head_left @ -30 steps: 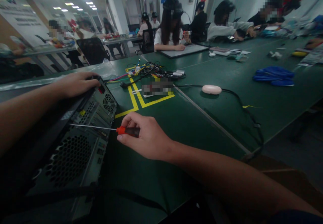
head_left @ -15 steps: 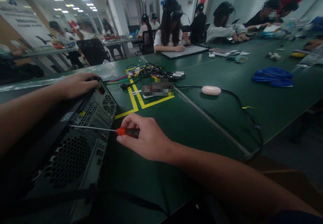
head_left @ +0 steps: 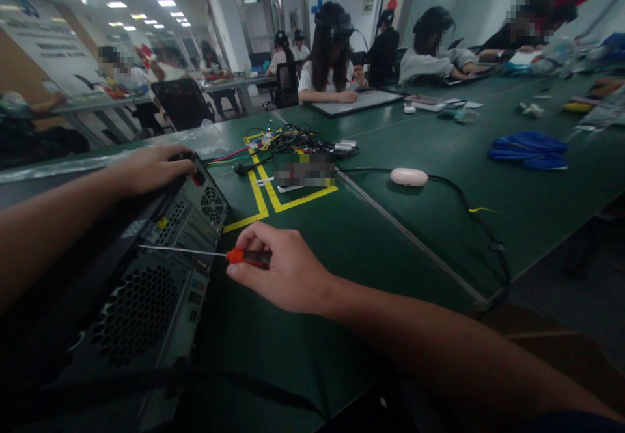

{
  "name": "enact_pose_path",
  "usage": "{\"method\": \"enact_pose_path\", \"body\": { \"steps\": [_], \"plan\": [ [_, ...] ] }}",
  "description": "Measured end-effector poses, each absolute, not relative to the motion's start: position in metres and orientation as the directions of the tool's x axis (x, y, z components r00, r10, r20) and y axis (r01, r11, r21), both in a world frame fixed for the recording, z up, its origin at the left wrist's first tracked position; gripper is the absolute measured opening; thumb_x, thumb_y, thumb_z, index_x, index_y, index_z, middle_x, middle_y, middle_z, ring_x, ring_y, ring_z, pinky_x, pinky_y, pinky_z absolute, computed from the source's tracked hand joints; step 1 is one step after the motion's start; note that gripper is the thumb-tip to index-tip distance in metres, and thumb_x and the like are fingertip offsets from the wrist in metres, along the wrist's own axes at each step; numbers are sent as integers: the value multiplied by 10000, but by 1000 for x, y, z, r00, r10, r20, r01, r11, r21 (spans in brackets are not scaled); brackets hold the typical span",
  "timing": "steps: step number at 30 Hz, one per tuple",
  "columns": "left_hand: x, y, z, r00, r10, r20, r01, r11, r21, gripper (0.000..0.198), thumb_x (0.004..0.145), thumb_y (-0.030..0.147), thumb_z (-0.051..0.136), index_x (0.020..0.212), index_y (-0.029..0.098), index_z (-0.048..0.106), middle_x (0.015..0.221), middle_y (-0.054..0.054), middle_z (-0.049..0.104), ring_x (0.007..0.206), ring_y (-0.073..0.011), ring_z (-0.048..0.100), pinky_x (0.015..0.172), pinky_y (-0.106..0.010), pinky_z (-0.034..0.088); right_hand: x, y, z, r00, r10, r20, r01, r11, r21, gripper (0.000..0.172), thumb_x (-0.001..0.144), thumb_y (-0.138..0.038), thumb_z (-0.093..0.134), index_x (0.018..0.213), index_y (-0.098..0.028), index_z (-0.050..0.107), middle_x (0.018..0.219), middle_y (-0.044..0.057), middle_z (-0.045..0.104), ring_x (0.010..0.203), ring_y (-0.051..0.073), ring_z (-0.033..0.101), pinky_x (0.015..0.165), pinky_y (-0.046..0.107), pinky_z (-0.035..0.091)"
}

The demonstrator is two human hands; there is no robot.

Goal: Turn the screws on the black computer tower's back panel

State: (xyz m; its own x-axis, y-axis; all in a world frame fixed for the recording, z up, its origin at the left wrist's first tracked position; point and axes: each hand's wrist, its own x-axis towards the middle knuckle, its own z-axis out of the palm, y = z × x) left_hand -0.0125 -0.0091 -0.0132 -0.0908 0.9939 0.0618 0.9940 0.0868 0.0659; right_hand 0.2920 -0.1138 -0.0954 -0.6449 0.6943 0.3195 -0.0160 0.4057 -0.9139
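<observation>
A desktop computer case (head_left: pixel 146 290) lies on its side at the left of the green table (head_left: pixel 371 244), its vented rear panel facing me. My right hand (head_left: pixel 288 270) is closed around a screwdriver (head_left: pixel 234 255) with a red and black handle; the thin shaft runs left and its tip meets the rear panel. My left hand (head_left: pixel 151 167) rests palm down on the case's far top corner, fingers curled over the edge.
Behind the case lie a tangle of cables (head_left: pixel 293 139), yellow tape lines (head_left: pixel 258 198), a white oval object (head_left: pixel 409 176) on a black cord, and a blue cloth (head_left: pixel 530 148) at right. Several people sit working at the far end and at other tables.
The view has shifted down slightly. Both hands and the screwdriver stay in nearly the same place against the case.
</observation>
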Motion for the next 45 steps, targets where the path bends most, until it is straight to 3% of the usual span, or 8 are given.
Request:
{"method": "enact_pose_path", "body": {
  "steps": [14,19,22,28,45],
  "plan": [
    [-6,-12,-10,-102,993,59,993,98,69,782,802,593,340,1376,119,579,1409,-148,601,1276,-353,560,1121,-473,400,290,-113,-94,-649,681,340,43,480,-876,283,976,-380,572,909,-147,718,846,26,696,779,130,627,710,256,440],
    [-4,-13,-9,-119,991,60,990,114,79,784,800,588,341,1384,118,573,1413,-150,593,1284,-358,553,1130,-479,389,292,-116,-93,-658,697,286,57,425,-903,263,884,-426,691,992,-188,659,819,-8,667,729,130,602,671,259,438],
    [-7,-12,-10,-100,993,63,993,95,75,759,805,592,351,1363,135,584,1387,-143,606,1269,-358,559,1120,-482,395,292,-117,-92,-644,715,273,70,410,-910,265,825,-348,737,1003,-209,597,783,-31,632,715,132,588,680,265,451],
    [-15,-9,-13,-83,994,66,995,80,59,775,808,607,341,1368,127,576,1398,-151,593,1281,-352,549,1126,-471,386,291,-115,-98,-648,689,326,-8,422,-907,165,862,-281,673,969,-207,570,851,-12,652,760,134,616,686,262,474],
    [-13,-10,-12,-100,993,63,994,97,50,776,813,609,340,1381,135,572,1397,-135,603,1269,-345,560,1121,-472,398,292,-113,-97,-649,688,323,5,429,-903,171,876,-295,675,984,-202,581,888,-1,668,793,142,641,704,271,490]
  ]
}}
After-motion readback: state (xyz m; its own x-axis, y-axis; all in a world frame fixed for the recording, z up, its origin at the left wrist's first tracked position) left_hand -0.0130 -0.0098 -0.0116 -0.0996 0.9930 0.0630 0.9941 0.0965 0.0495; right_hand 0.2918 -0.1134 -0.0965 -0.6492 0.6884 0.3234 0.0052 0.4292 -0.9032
